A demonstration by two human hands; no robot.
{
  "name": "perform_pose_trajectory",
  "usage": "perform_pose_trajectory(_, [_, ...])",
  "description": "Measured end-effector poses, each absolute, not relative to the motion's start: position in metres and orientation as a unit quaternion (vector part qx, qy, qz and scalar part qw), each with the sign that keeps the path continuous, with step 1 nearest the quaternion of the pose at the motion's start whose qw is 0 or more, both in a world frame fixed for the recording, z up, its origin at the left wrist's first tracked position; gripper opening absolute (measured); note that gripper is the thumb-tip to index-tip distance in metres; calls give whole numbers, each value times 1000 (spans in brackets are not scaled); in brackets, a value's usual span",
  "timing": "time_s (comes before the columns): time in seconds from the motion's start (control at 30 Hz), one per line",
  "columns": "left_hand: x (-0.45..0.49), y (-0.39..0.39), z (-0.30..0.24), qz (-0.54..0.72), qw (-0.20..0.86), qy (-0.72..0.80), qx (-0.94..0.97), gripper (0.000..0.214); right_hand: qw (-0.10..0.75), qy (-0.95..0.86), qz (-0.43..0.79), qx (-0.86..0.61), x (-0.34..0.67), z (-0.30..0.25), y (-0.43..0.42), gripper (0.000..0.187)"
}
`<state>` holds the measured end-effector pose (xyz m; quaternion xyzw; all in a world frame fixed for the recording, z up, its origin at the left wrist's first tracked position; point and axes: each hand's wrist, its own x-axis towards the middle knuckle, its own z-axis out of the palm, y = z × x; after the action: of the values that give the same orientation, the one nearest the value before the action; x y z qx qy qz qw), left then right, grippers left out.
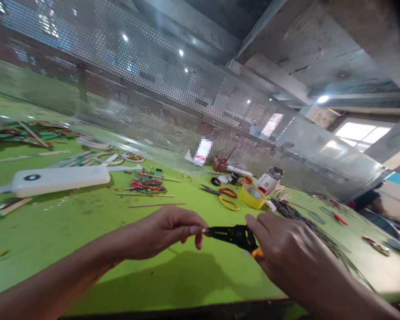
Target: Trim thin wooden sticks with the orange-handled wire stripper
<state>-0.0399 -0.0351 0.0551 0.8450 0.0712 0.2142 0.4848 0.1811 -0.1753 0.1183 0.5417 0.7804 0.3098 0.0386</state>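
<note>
Clearly, the right hand [282, 240] is wrapped around the orange handles of a black, long-nosed hand tool like wire-stripping pliers [231, 234], whose nose points at the left hand [178, 226]. The left thumb and index finger pinch a tiny pale piece [205, 231] right at the tool's tip, above the front of the bright green tabletop [173, 289]; whether the jaws bite on it is too small to tell.

Just beyond the tool lie open scissors with one red and one yellow handle loop [229, 203], beside a thick yellow roll of adhesive tape [253, 196]. A white container with a dark lid [270, 180] stands tilted in view right behind the tape, and a small black jar [233, 178] is near them. To the right, a bundle of thin dark strips [293, 213] runs along the table, partly covered by the right hand and forearm; farther right lies a red-handled tool [340, 218].

Beyond the left hand are two thin wooden sticks [157, 205], then a small heap of red and green pieces [148, 182]. Farther left rests a flat white plastic bottle with a dark oval mark [62, 181]. A perforated grey panel [160, 93] closes off the far side of the table.
</note>
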Motion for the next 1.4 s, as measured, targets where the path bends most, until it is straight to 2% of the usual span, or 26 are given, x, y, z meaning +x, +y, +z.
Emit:
perform_pose_trajectory(0.77, [-40,-35,55,203,484,78,848,32,61,780,326,531,180,121,-174,49])
perform_pose_trajectory(1.07, [-40,-35,55,188,442,99,872,38,115,781,353,502,177,127,-172,36])
perform_pose_trajectory(1.4, [-38,-36,56,158,442,104,877,41,117,797,328,494,170,131,-172,30])
